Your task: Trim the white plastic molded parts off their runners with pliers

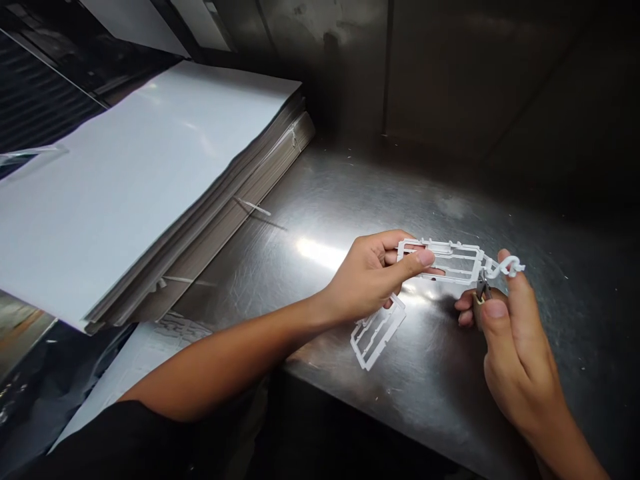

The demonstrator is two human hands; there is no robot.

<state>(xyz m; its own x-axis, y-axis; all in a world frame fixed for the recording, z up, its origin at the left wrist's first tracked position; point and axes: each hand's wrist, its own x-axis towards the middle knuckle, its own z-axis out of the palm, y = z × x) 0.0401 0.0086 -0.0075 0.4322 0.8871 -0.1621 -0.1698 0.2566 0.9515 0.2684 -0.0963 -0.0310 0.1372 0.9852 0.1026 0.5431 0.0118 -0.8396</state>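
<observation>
My left hand (373, 270) is closed on a white plastic frame (453, 259), thumb on top, above the metal table. A second white plastic frame (379, 332) hangs or lies just below that hand; whether the fingers also hold it I cannot tell. In my right hand (515, 340) is a pair of nippers (483, 292), their jaws at the right end of the held frame. There a curled white sprue (507, 268) sticks out past the frame, beside my right index finger. The nippers' handles are mostly hidden by the fingers.
A thick stack of large sheets with a white top sheet (150, 167) takes up the left side. Thin strips poke out from its edge. Small white bits lie scattered on the scratched metal table (310, 200). A dark metal wall (450, 80) rises behind.
</observation>
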